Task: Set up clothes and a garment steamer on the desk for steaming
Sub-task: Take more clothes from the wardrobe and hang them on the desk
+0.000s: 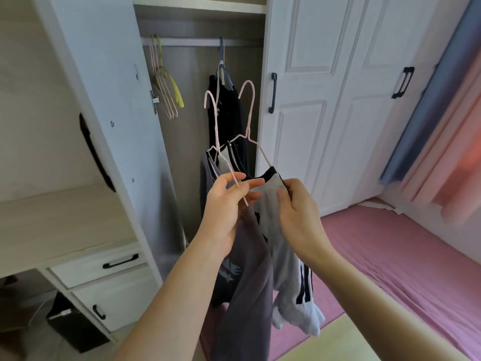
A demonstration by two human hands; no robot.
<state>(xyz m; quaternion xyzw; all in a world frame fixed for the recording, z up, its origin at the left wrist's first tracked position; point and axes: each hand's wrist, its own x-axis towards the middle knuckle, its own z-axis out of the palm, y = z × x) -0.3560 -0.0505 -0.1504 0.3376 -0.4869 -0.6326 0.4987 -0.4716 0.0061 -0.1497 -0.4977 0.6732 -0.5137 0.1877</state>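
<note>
Before the open wardrobe (109, 74), the left hand (226, 207) pinches a pink hanger (215, 126) bearing a purple top (250, 261), and the right hand (299, 220) grips a grey top (286, 259) beside it: seemingly fetching clothes, which probably next need carrying to the desk (65, 217) at left.

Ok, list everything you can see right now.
hangers: two, pink, held up mid-frame
purple top: one, grey-purple, hanging from them
grey top: one, light grey, dark stripes, beside it
black garment: one, on the rail
empty hangers: several pink, one yellow, rail's left end
doors: two shut, white, black handles, right
drawers: two, white, lower left
bin: one, black, by the drawers
bed: one, pink, right
curtains: blue and pink, far right
left hand: pinches a hanger's wire
right hand: pinches the grey top's neckline
</note>
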